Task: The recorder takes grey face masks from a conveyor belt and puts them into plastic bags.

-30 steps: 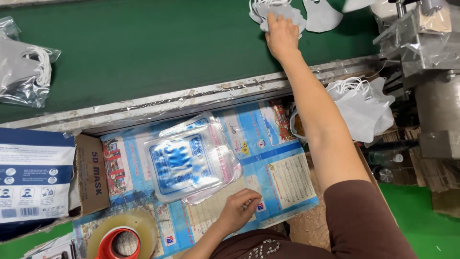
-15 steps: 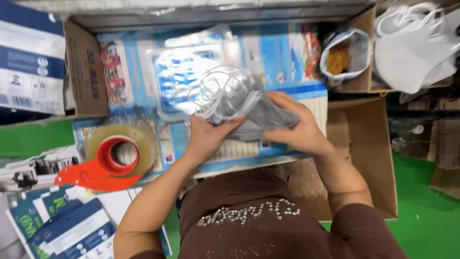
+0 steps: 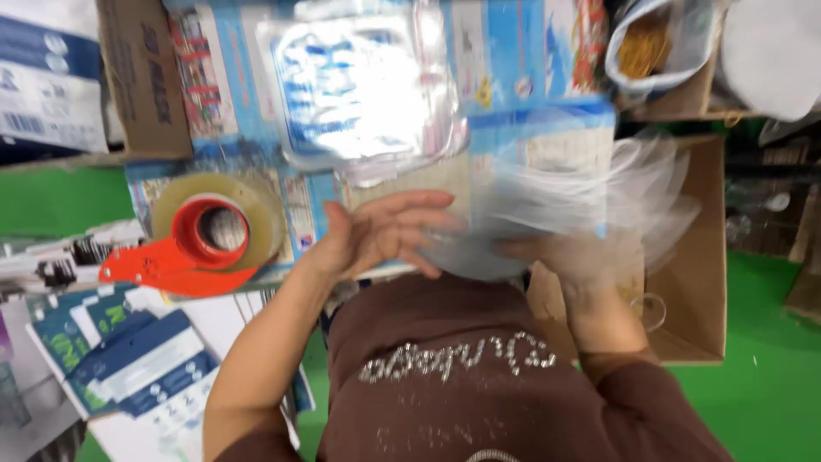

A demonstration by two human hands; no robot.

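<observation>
Plastic bag (image 3: 590, 205): blurring, lying right of the tape dispenser (image 3: 192, 235)
Right hand (image 3: 569, 261): gripping the bag
Left hand (image 3: 385, 235): spreading open, touching the bag

Bright, heavy motion blur, plastic glare.

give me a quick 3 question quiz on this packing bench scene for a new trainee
1. True or false: the red tape dispenser lies beside the left hand, untouched.
2. Which hand grips the blurred clear plastic bag? A) left B) right C) neither
3. Fill in: the open cardboard box sits on the person's ____ side.

Key: 1 true. 2 B: the right hand holds the bag from below, while the left hand is open beside it. 3 right.
</observation>
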